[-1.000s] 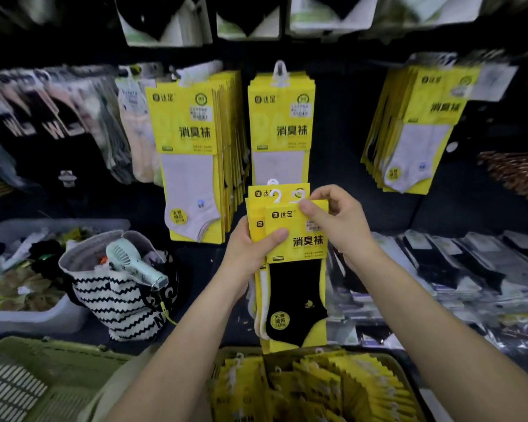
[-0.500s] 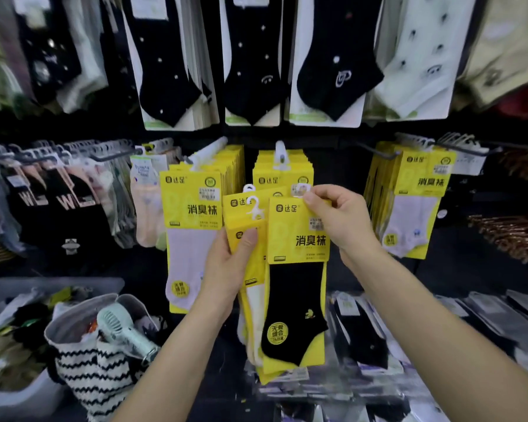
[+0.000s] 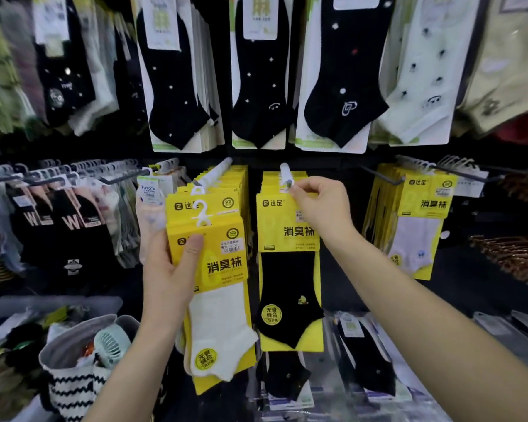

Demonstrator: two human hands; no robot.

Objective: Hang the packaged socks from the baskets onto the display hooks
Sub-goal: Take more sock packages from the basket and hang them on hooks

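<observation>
Moved up and apart from the others, the yellow black-sock pack (image 3: pixel 290 300) is pinched by the right hand (image 3: pixel 317 214) at the white-tipped hook (image 3: pixel 285 175), while the left hand (image 3: pixel 168 269) grips the unhung white-sock packs (image 3: pixel 220 303).

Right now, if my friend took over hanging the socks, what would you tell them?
Left hand: grips the white-sock pack; there may be more behind it.
Right hand: pinches the hanger of the black-sock pack at the tip of the middle hook.
Done: other yellow packs hang behind it on that hook.
Left: slide that pack on, let go, then hang what the left hand holds.
</observation>
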